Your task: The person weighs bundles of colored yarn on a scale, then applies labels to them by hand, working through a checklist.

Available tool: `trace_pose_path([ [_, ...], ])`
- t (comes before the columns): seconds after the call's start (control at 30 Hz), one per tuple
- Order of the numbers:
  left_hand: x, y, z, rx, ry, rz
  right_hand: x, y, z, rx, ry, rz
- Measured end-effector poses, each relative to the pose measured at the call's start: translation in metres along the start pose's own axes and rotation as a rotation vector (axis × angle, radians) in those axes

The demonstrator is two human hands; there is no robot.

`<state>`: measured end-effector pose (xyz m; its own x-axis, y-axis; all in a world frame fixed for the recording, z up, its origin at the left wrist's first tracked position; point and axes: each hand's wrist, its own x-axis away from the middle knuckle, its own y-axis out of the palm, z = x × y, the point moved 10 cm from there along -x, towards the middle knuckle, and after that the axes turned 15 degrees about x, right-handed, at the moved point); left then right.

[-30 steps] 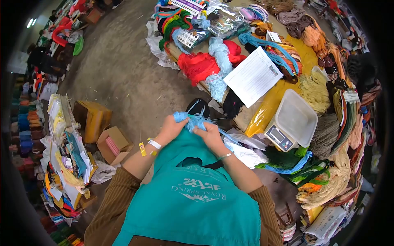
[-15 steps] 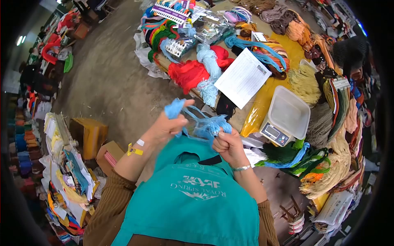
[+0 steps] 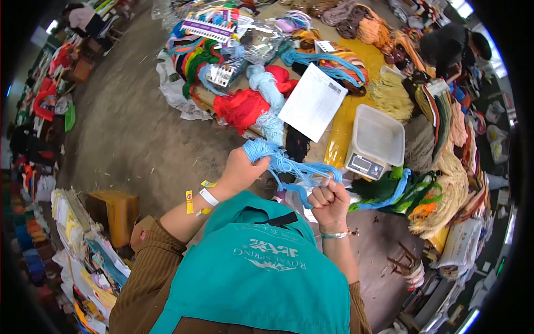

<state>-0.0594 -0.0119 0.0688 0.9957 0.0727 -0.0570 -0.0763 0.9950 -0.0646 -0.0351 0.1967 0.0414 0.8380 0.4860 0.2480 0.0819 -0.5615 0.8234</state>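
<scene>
A hank of light blue thread (image 3: pixel 289 165) stretches between my two hands in front of the teal apron (image 3: pixel 256 267). At its left end, my left hand (image 3: pixel 243 170) is closed, with the loops bunched over and around the fingers. The other end is gripped in my right hand (image 3: pixel 328 199), the fingers curled tight and strands showing at the thumb. A loose loop of the same thread hangs below, between the hands. Yellow and white stickers (image 3: pixel 208 196) are on my left wrist, and a bracelet (image 3: pixel 334 235) circles the right one.
Ahead is a table with red thread (image 3: pixel 240 108), pale blue thread (image 3: pixel 266 89), a printed sheet (image 3: pixel 313 104) and a scale with a clear tray (image 3: pixel 378 139). Green thread (image 3: pixel 384 192) lies right of my hands. Cardboard boxes (image 3: pixel 114 214) stand at left; a person (image 3: pixel 448 47) is at far right.
My hands have moved apart, and the blue hank is drawn out longer between them. The left hand has turned, its fingers now wrapped in the loops. The view has shifted slightly.
</scene>
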Motion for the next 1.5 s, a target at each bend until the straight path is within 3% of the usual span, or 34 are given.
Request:
trace_pose_path([
  [0.13, -0.008, -0.003, -0.006, -0.136, 0.122, -0.058, 0.022, -0.009, -0.025, -0.14, -0.2, 0.102],
  [0.17, -0.011, -0.008, -0.004, -0.217, 0.157, -0.033, 0.028, -0.008, -0.04, -0.14, -0.297, -0.043],
  [0.27, -0.027, -0.04, -0.013, -0.022, 0.107, 0.028, 0.067, -0.014, -0.096, 0.042, -0.538, 0.105],
  [0.3, -0.033, -0.051, -0.019, 0.036, 0.093, 0.018, 0.088, -0.033, -0.111, 0.076, -0.604, 0.326],
  [0.37, -0.043, -0.084, -0.044, 0.238, -0.02, 0.11, 0.121, -0.059, -0.138, 0.116, -0.685, 0.351],
  [0.4, -0.038, -0.098, -0.047, 0.323, -0.252, 0.276, 0.146, -0.081, -0.15, 0.149, -0.757, 0.462],
  [0.5, -0.045, -0.126, -0.084, 0.824, -0.522, 0.171, 0.194, -0.121, -0.166, 0.176, -0.747, 0.548],
  [0.67, -0.074, -0.201, -0.093, 1.268, -0.537, 0.192, 0.277, -0.19, -0.183, 0.242, -0.693, 1.011],
  [0.87, -0.106, -0.307, -0.116, 1.302, -0.47, 0.287, 0.355, -0.265, -0.188, 0.058, -0.64, 1.135],
  [1.07, -0.105, -0.396, -0.114, 1.084, -0.346, 0.641, 0.438, -0.267, -0.182, 0.234, -0.623, 1.72],
  [1.17, -0.102, -0.45, -0.094, 0.613, -0.192, 0.738, 0.483, -0.261, -0.199, 0.804, -0.525, 2.004],
  [1.2, -0.098, -0.456, -0.091, 0.609, -0.193, 0.737, 0.498, -0.263, -0.204, 0.892, -0.357, 2.048],
  [1.27, -0.095, -0.479, -0.062, 0.121, -0.08, 0.748, 0.501, -0.229, -0.233, 2.075, -0.248, 2.093],
  [1.3, -0.105, -0.504, -0.042, -0.463, 0.124, 0.713, 0.492, -0.209, -0.226, 2.001, -0.015, 2.102],
  [1.33, -0.107, -0.507, -0.039, -0.458, 0.127, 0.706, 0.496, -0.208, -0.226, 1.995, -0.014, 2.113],
  [1.4, -0.107, -0.468, -0.003, -0.971, 0.433, 0.43, 0.491, -0.221, -0.222, 2.196, 0.36, 1.887],
  [1.43, -0.119, -0.493, -0.032, -1.086, 0.265, 0.345, 0.494, -0.285, -0.209, 2.725, 0.678, 1.258],
  [1.47, -0.116, -0.486, -0.028, -1.08, 0.27, 0.338, 0.502, -0.305, -0.195, 2.448, 0.876, 1.139],
  [1.5, -0.115, -0.485, -0.057, -0.863, -0.126, 0.2, 0.504, -0.304, -0.187, 2.17, 0.909, 1.198],
])
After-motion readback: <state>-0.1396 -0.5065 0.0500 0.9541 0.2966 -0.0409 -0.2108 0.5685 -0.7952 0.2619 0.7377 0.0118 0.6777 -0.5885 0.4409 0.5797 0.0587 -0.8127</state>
